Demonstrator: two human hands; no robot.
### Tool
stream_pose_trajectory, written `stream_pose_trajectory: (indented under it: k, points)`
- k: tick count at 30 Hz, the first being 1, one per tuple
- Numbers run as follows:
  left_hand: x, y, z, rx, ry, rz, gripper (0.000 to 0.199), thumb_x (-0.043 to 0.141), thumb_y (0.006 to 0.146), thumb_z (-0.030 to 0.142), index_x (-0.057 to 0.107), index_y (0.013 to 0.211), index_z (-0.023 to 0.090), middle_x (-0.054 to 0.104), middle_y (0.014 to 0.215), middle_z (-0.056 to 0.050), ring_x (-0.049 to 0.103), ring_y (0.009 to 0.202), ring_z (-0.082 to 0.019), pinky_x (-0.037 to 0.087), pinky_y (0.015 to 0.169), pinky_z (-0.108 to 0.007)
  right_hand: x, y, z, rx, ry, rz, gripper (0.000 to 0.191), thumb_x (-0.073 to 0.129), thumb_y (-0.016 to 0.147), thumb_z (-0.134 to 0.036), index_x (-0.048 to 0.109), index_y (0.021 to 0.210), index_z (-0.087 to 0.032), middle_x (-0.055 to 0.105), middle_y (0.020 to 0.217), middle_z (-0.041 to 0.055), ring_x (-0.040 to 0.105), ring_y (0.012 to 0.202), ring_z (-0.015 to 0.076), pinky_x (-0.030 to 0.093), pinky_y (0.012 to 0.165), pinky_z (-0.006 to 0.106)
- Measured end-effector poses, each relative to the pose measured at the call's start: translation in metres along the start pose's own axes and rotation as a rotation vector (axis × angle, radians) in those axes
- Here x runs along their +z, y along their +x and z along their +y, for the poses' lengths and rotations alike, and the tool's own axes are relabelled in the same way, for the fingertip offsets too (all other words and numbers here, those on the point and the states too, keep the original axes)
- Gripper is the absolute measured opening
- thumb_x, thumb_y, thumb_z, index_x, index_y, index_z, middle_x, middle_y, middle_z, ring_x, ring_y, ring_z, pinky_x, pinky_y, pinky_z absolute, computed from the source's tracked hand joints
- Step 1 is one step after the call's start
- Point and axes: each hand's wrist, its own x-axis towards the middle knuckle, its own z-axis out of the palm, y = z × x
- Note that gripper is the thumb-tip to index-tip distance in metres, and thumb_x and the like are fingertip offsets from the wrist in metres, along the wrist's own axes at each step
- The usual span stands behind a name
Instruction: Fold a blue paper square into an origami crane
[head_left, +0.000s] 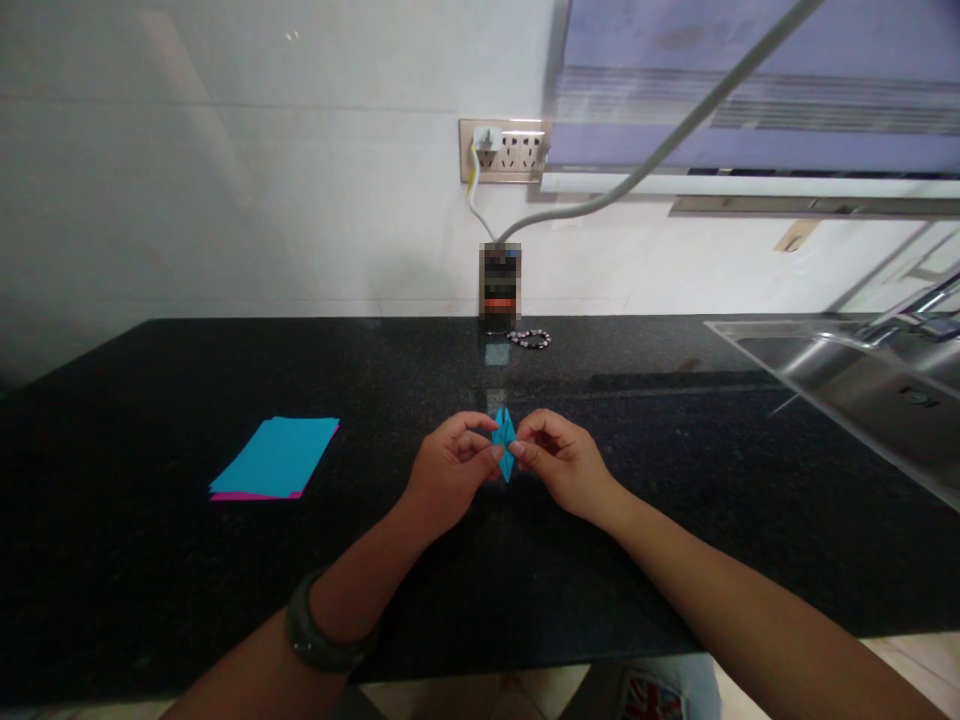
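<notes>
A small blue folded paper (pixel 504 436), narrow and pointed at its top and bottom, is held upright over the dark counter. My left hand (pixel 456 465) pinches its left side between thumb and fingers. From the right, my right hand (pixel 562 460) grips the other edge with thumb and forefinger. The fingertips cover part of the folds. To the left lies a stack of square paper sheets (pixel 279 457), blue on top with pink showing beneath.
A phone-like device (pixel 500 282), blurred out, leans on the wall with a cable and a beaded strap (pixel 531 340). Behind it is a wall socket (pixel 504 151). A steel sink (pixel 862 390) with a faucet is set into the black counter (pixel 360 360) at right.
</notes>
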Motion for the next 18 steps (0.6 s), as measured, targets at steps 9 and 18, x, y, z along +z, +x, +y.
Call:
stream_pose_trajectory:
  k: [9, 18]
  points:
    - [-0.0001, 0.0004, 0.0016, -0.085, -0.077, 0.002, 0.022, 0.066, 0.064, 0.022, 0.055, 0.08, 0.013, 0.061, 0.06, 0.002, 0.057, 0.054, -0.009, 0.047, 0.055, -0.023, -0.002, 0.0039, -0.0031, 0.168, 0.184, -0.07, 0.018, 0.065, 0.067, -0.033, 0.058, 0.075, -0.018, 0.057, 0.062, -0.0019, 0.05, 0.051, 0.0081, 0.04, 0.049, 0.022]
    - [0.0013, -0.0018, 0.004, -0.063, -0.103, 0.007, 0.015, 0.066, 0.062, 0.014, 0.054, 0.072, 0.014, 0.057, 0.054, 0.005, 0.054, 0.049, -0.007, 0.044, 0.051, -0.02, -0.0011, 0.0022, -0.0001, 0.071, 0.183, -0.088, 0.011, 0.064, 0.068, -0.028, 0.064, 0.075, -0.02, 0.054, 0.068, -0.0009, 0.051, 0.056, 0.0089, 0.043, 0.053, 0.023]
